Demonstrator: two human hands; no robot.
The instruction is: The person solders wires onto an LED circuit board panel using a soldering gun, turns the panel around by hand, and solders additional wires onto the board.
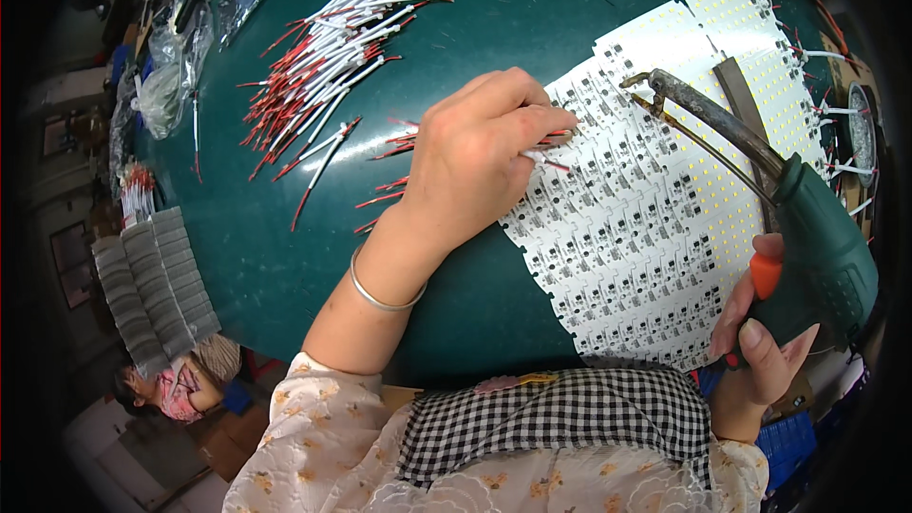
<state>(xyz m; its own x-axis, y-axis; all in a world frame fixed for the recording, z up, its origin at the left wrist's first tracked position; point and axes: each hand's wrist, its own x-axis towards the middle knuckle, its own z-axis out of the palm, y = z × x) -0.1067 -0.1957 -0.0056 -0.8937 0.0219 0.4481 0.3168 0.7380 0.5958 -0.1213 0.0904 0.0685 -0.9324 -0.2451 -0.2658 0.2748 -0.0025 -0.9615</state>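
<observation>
My left hand [480, 147] is closed in a pinch on short red-and-white wires [549, 162], whose ends stick out past its fingertips and behind the palm. It hangs over the left edge of a white circuit board panel [622, 271] with rows of small black parts and yellow LEDs. At the right, my right hand [762, 361] grips a green soldering gun [831, 237] with an orange trigger [765, 271]. The gun's dark metal tip [646, 81] points left above the board, apart from my left hand. A thin metal tube runs beneath its shaft.
A pile of red-and-white wires [328, 62] lies on the green table [256, 256]. A dark metal bar [741, 100] rests across the panel. Plastic bags [166, 85] and grey stacked bundles [157, 275] line the left edge. Another person [176, 389] is at lower left.
</observation>
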